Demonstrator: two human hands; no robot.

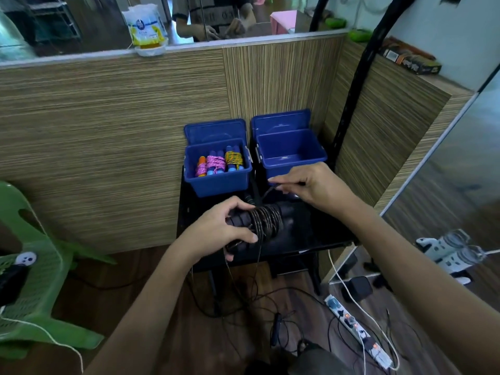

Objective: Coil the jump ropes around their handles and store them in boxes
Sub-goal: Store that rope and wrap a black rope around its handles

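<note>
Left hand gripping one dark coiled rope, right hand pinching its cord; two blue boxes

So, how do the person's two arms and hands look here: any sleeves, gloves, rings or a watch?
Both arms are bare from the bottom edge of the picture to the fingers; no sleeve shows on either. The left hand and the right hand wear no gloves. No ring, watch or bracelet is visible on the fingers or wrists. The fingernails look short and unpainted, as far as the picture shows.
</note>
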